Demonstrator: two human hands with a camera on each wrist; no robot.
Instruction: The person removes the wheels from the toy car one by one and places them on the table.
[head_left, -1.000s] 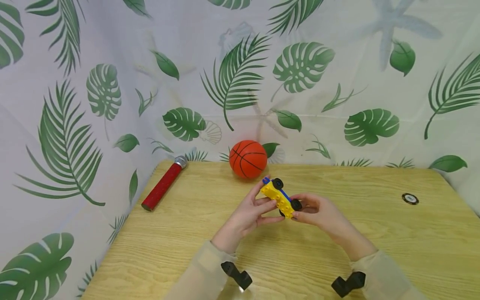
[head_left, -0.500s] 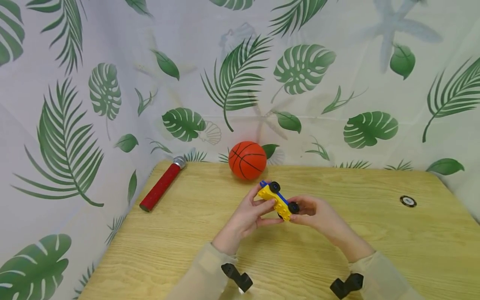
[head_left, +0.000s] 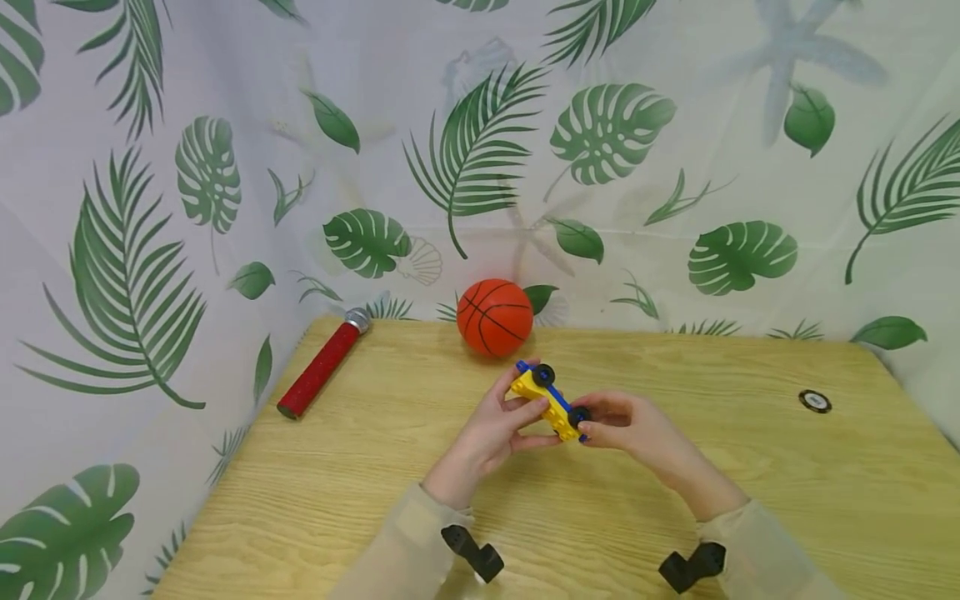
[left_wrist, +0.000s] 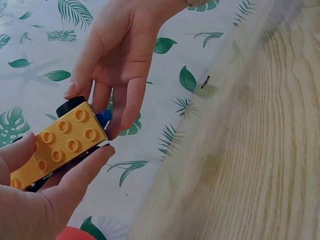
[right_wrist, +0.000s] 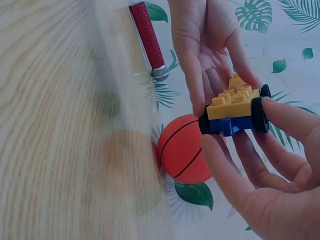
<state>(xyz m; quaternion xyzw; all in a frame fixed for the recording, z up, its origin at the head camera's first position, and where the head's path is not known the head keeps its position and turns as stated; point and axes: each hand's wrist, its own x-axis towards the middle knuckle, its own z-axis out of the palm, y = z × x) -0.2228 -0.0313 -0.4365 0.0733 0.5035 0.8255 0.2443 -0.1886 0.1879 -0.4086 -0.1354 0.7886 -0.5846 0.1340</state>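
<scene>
Both hands hold a toy car [head_left: 552,402] with a yellow studded top, a blue base and black wheels, tilted above the table. My left hand [head_left: 496,427] grips its left part, thumb on the yellow side. At the other end my right hand [head_left: 632,424] pinches the car by a wheel with thumb and fingers. In the left wrist view the yellow studs [left_wrist: 63,126] face the camera. The right wrist view shows a blue hitch-like tab [right_wrist: 227,126] at the car's end, between two black wheels.
An orange basketball [head_left: 495,318] sits at the table's back edge, behind the hands. A red microphone [head_left: 324,364] with a silver head lies at the left edge. On the right lies a black-and-white round chip [head_left: 815,401]. A leaf-patterned curtain [head_left: 420,167] borders the wooden table [head_left: 360,475].
The toy car has rolled slightly in the hands, showing more of its wheels and blue side. It has shifted a little to the left. Both hands keep their hold.
</scene>
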